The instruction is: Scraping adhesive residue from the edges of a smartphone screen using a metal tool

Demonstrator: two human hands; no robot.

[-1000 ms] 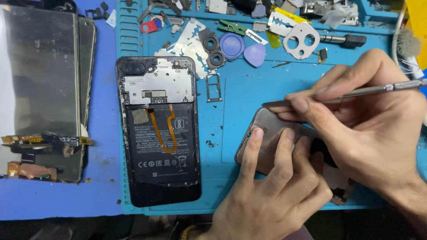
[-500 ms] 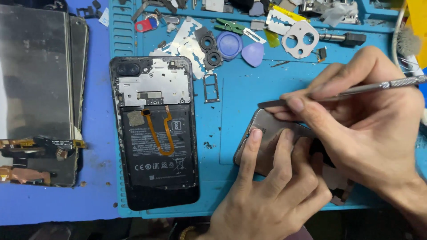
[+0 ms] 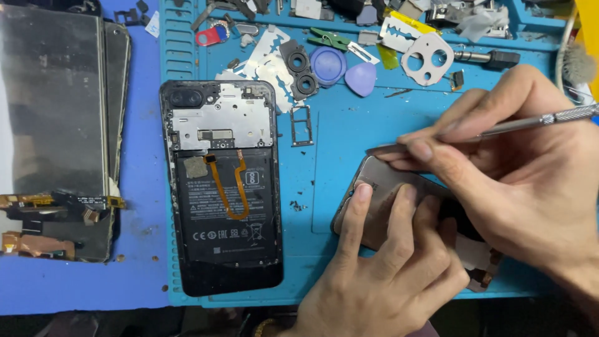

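Two hands are at work: the left hand [image 3: 387, 274] at five o'clock and the right hand [image 3: 518, 181] at three o'clock. One opened phone [image 3: 221, 187] lies at the centre. One grey back cover [image 3: 380, 187] sits under the hands. One metal tool [image 3: 499, 128] is held. Two round blue-violet picks [image 3: 343, 70] lie at twelve o'clock, and one SIM tray [image 3: 301, 125] beside the phone.

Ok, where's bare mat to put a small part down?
Bare mat lies between the SIM tray and the tool tip, below the purple pick. A narrower strip runs between the opened phone and the back cover. The top edge is crowded with parts.
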